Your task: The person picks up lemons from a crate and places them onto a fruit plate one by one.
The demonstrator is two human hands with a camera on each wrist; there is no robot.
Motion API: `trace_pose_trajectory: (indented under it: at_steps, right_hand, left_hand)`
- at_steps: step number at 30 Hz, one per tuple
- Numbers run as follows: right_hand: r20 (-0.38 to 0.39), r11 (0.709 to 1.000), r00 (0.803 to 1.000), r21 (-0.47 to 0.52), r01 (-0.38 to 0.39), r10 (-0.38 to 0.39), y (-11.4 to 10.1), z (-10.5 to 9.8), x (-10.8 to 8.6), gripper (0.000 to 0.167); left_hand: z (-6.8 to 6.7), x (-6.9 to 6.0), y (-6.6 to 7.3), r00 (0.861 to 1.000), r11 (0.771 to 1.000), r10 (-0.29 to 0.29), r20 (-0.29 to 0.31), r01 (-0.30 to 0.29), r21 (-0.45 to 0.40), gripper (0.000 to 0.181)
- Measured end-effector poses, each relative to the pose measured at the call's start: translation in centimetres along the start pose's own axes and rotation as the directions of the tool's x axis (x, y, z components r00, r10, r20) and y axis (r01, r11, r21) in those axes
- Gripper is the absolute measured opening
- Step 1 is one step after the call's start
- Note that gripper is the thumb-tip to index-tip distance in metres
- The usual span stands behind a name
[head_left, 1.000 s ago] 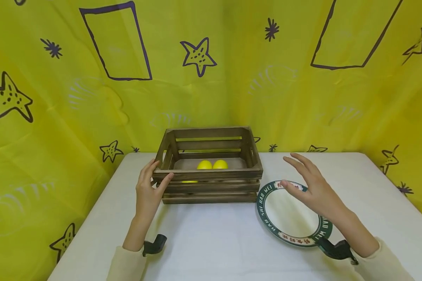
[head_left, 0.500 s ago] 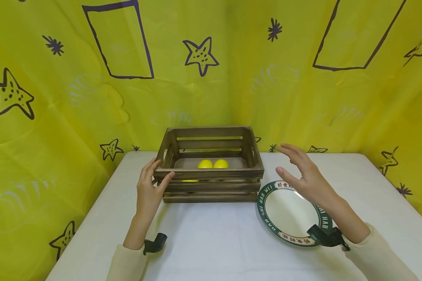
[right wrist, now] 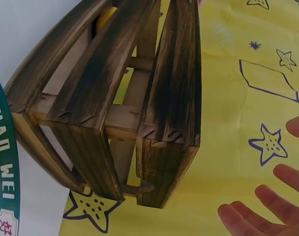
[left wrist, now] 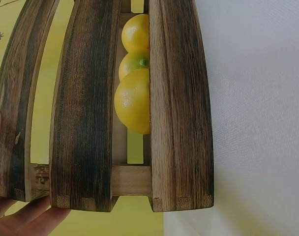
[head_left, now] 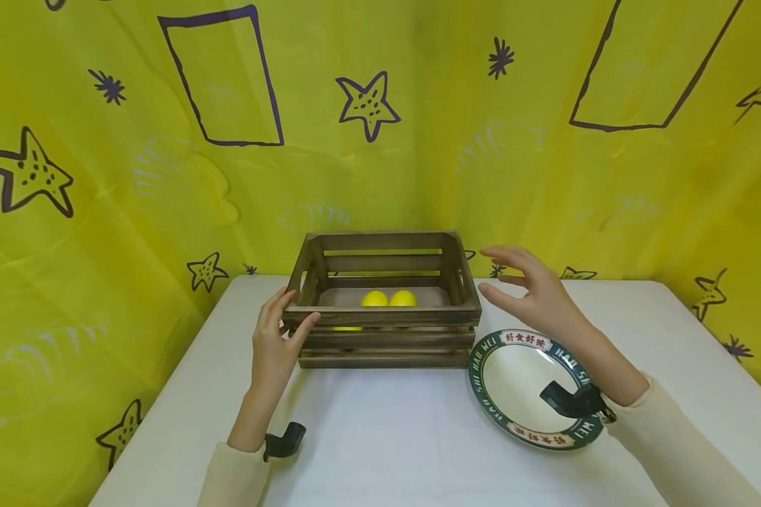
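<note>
Right hand (head_left: 544, 296) has swung in from above the plate (head_left: 516, 384) to beside the crate, fingers loose, nothing held. Left hand (head_left: 274, 348) is gripping the near-left corner. So the wooden crate (head_left: 387, 341)'s flanked now, sitting on the surface (head_left: 380, 436), yellow fruit (left wrist: 132, 101) inside.

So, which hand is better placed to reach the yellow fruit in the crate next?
Likely the right hand: it holds nothing and hovers near the crate, whereas the left hand grips its front left corner.
</note>
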State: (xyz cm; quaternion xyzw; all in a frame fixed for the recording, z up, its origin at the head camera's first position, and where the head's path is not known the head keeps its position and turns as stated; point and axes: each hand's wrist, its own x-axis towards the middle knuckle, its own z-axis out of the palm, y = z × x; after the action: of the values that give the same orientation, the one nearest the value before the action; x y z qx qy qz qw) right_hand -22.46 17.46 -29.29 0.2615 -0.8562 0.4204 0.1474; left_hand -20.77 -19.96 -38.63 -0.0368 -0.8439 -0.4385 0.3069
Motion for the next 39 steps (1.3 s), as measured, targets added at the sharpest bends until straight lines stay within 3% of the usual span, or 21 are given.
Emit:
trace_pose_trajectory:
  at_steps: [4, 9, 15, 24, 33, 39]
  right_hand:
    - [0.072, 0.997, 0.996, 0.048, -0.056, 0.052, -0.1, 0.1, 1.0, 0.054]
    - [0.213, 0.982, 0.970, 0.123, -0.143, 0.115, -0.4, 0.2, 2.2, 0.057]
    - [0.287, 0.992, 0.957, 0.101, -0.076, 0.044, -0.7, 0.7, 3.6, 0.057]
    - [0.415, 0.995, 0.909, 0.068, -0.074, 0.039, -1.2, 1.3, 5.3, 0.050]
    - [0.533, 0.997, 0.846, 0.040, -0.062, 0.031, -1.1, 2.3, 8.0, 0.043]
    - [0.630, 0.997, 0.776, 0.051, -0.061, 0.015, -0.6, 2.7, 9.5, 0.039]
  left_hand:
    - [0.0, -0.1, -0.1, 1.000, 1.000, 0.007, -0.007, -0.007, 0.003, 0.056]
    - [0.0, -0.1, -0.1, 1.000, 1.000, 0.024, -0.007, -0.024, -0.003, 0.057]
    - [0.1, -0.1, 0.1, 1.000, 1.000, 0.020, -0.005, -0.020, -0.005, 0.057]
    - [0.4, 0.1, 0.1, 0.999, 0.999, 0.043, -0.011, -0.043, 0.008, 0.057]
    - [0.2, 0.2, 0.0, 0.998, 0.998, 0.054, -0.019, -0.054, 0.032, 0.055]
    - [0.0, 0.1, 0.1, 0.999, 0.999, 0.032, -0.017, -0.032, 0.026, 0.055]
